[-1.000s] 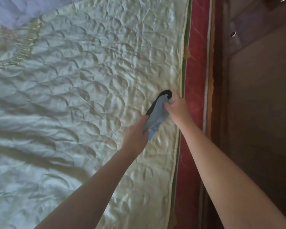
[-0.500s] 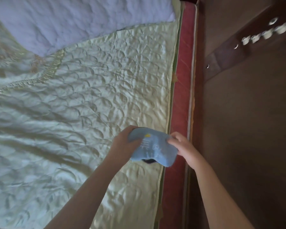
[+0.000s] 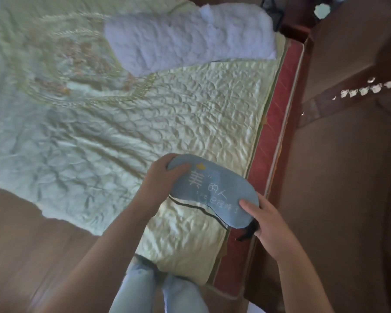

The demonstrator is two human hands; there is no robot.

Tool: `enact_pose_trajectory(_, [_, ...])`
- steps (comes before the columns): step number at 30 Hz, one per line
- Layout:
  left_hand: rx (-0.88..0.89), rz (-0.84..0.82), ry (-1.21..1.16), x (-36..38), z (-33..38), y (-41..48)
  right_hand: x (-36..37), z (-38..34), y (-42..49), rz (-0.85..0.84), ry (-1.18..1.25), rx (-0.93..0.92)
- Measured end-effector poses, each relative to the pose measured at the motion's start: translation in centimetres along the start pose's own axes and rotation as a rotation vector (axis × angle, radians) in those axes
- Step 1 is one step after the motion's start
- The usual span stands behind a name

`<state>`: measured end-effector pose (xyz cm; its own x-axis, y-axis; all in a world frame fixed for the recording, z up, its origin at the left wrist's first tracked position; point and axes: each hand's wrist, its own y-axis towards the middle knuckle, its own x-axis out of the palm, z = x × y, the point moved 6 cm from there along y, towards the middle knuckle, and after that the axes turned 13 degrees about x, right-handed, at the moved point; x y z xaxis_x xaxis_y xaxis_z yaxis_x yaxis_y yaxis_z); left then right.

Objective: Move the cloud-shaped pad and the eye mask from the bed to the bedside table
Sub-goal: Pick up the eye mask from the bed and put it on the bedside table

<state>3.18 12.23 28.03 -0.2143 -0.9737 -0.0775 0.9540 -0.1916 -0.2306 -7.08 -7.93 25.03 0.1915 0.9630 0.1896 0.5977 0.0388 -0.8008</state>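
Observation:
A light blue eye mask (image 3: 212,190) with pale printed characters and a black strap is stretched flat between both hands, above the near right corner of the bed. My left hand (image 3: 160,177) grips its left end, thumb on top. My right hand (image 3: 266,220) pinches its right end, where the black strap hangs down. At the head of the bed lies a fluffy pale lilac pad (image 3: 190,37) with a lumpy outline. The bedside table is hard to make out; only dark wood shows at the top right.
A quilted pale green bedspread (image 3: 122,132) covers the bed, over a red mattress edge (image 3: 273,136). Dark brown wooden furniture (image 3: 348,177) runs along the right side. Brown wood floor (image 3: 20,245) lies at the lower left. My knees in light jeans (image 3: 158,288) touch the bed corner.
Both hands lifted the eye mask off the bedspread, turned it printed side up and spread it flat. The view pulled back, bringing the fluffy pad and the floor into sight.

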Motion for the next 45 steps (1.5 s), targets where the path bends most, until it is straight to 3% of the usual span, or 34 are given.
enact_pose_trajectory(8, [0.139, 0.254, -0.054, -11.3, 4.6, -8.2, 11.8, 0.2, -5.8, 0.009, -0.262, -0.097])
enact_pose_trajectory(17, [0.144, 0.572, -0.070, -26.9, 1.9, -21.7, 27.7, 5.1, -9.1, -0.064, -0.568, -0.149])
enact_pose_trajectory(29, [0.109, 1.020, 0.056, -44.3, -2.4, -43.2, 51.5, 14.7, -13.7, -0.341, -0.913, -0.351])
enact_pose_trajectory(37, [0.091, 1.272, 0.032, -49.2, -5.0, -53.6, 61.6, 19.8, -17.5, -0.536, -1.098, -0.388])
enact_pose_trajectory(45, [0.063, 1.412, 0.015, -52.7, -7.1, -57.1, 68.0, 22.8, -16.7, -0.651, -1.208, -0.342])
